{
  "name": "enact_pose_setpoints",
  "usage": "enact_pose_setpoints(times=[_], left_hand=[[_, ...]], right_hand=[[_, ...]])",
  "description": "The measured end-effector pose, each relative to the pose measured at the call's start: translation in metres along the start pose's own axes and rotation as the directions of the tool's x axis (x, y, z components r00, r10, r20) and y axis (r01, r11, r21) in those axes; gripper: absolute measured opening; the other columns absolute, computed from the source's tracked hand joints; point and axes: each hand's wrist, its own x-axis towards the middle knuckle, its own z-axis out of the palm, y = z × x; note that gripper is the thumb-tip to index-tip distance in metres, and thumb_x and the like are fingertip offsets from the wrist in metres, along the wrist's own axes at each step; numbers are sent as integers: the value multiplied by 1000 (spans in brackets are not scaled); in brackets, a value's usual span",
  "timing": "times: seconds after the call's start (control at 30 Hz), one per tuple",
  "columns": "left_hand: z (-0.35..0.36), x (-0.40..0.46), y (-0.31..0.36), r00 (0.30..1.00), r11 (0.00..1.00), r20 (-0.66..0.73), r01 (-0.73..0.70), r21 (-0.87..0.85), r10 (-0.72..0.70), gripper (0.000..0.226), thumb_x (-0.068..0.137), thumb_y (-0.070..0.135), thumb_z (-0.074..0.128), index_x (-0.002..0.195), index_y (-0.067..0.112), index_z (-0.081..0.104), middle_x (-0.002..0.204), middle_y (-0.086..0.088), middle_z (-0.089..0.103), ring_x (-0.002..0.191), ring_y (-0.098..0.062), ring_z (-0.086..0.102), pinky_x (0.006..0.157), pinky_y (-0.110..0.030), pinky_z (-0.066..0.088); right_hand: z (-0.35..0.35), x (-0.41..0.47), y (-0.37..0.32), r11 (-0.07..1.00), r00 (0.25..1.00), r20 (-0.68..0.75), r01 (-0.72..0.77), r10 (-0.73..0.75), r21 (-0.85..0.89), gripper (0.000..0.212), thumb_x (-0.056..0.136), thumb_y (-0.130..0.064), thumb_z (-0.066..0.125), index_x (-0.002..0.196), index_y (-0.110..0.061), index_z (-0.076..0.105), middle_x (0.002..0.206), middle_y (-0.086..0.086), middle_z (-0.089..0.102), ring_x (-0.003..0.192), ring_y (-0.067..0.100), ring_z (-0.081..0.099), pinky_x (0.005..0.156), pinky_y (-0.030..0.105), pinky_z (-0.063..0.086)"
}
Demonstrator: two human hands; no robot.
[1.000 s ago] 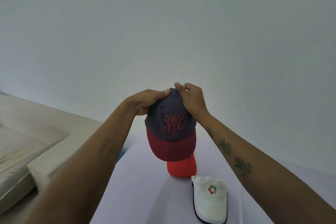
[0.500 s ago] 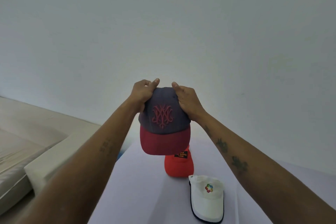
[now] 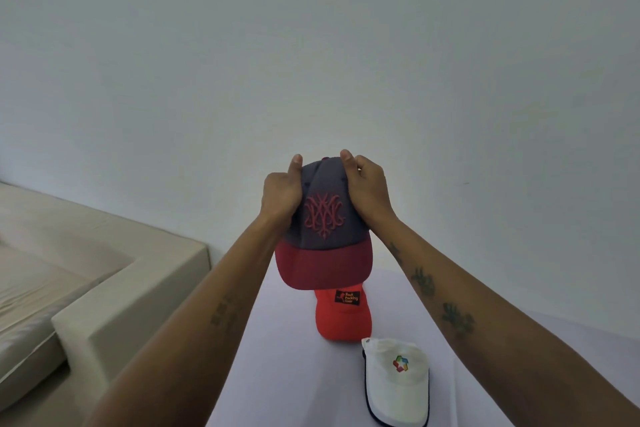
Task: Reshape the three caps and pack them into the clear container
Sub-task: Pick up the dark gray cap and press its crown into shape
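I hold a navy cap [image 3: 323,218] with a dark red brim and a red embroidered emblem up in the air, front facing me. My left hand [image 3: 280,194] grips the left side of its crown and my right hand [image 3: 369,189] grips the right side, thumbs near the top. Below it on the white table [image 3: 277,357] lies an orange-red cap [image 3: 341,317] with a black label. A white cap [image 3: 394,381] with a coloured logo and dark trim lies nearer, to the right. The clear container is not in view.
A beige sofa [image 3: 86,288] stands to the left of the table, its arm close to the table's left edge. A plain pale wall [image 3: 311,45] fills the background behind the table.
Both hands slid from the top of the navy cap down onto its sides. The cap turned more upright and now faces me squarely.
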Motion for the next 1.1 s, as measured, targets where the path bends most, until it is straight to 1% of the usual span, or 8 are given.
enact_pose_setpoints(times=[0.1, 0.3, 0.4, 0.53, 0.67, 0.83, 1.0, 1.1], left_hand=[[-2, 1, 3, 999, 997, -18, -36, -67, 34, 53, 95, 54, 36, 73, 9, 51, 58, -6, 45, 51, -17, 41, 48, -27, 34], [-7, 3, 16, 956, 869, 227, 266, -417, -184, 56, 91, 57, 45, 87, 5, 65, 70, -9, 71, 65, -25, 67, 65, -37, 58], [-2, 2, 15, 944, 819, 274, 303, -488, -186, 56, 89, 58, 46, 91, 5, 66, 71, -9, 72, 68, -25, 68, 64, -37, 59], [-6, -1, 5, 979, 992, 158, -126, -21, 128, 41, 91, 51, 50, 92, 11, 58, 89, -6, 66, 78, -18, 62, 60, -26, 51], [-24, -15, -16, 889, 898, 407, -340, 280, 210, 99, 68, 72, 59, 144, 21, 23, 150, -4, 30, 131, -21, 43, 105, -43, 43], [-22, -36, -50, 749, 678, 640, -562, 473, 173, 137, 59, 67, 73, 145, 30, -28, 160, 3, -16, 149, -20, 1, 120, -45, 19], [-10, -25, -61, 825, 602, 366, -565, 564, 431, 75, 91, 2, 41, 151, 6, -5, 133, -22, 48, 105, -31, 57, 83, -33, 48], [-13, -17, -55, 877, 615, 239, -465, 636, 416, 65, 90, -4, 38, 148, -3, 9, 126, -25, 51, 105, -35, 55, 84, -37, 45]], right_hand=[[-3, 1, -1, 993, 991, 74, -113, 115, -35, 47, 98, -47, 36, 66, -14, 42, 64, -1, 45, 63, 15, 42, 64, 32, 38], [-10, 0, -5, 877, 965, 145, -260, 219, 405, 53, 95, -48, 45, 90, 0, 67, 78, 10, 65, 68, 19, 62, 67, 33, 54], [-11, 6, -6, 868, 965, 145, -260, 218, 423, 55, 94, -49, 47, 88, 2, 66, 79, 12, 65, 70, 21, 61, 68, 36, 55], [-25, 16, 0, 939, 981, 26, -193, 193, 284, 43, 92, -46, 54, 67, -11, 53, 65, 5, 55, 59, 17, 52, 58, 30, 47], [-36, 30, 6, 979, 987, -27, -155, 160, 132, 41, 91, -46, 57, 64, -15, 53, 68, 1, 55, 64, 15, 52, 63, 30, 45], [-37, 38, 6, 924, 956, -60, -260, 287, 279, 43, 91, -43, 58, 60, -17, 43, 61, -2, 47, 53, 11, 43, 51, 23, 40], [-23, 39, -6, 970, 965, 113, -240, 236, 31, 36, 95, -45, 49, 100, -11, 59, 97, 2, 62, 85, 16, 59, 70, 27, 50], [-20, 33, -14, 971, 959, 224, -126, 172, -205, 74, 89, -43, 58, 146, -16, 21, 146, 13, 35, 126, 27, 46, 103, 44, 44]])
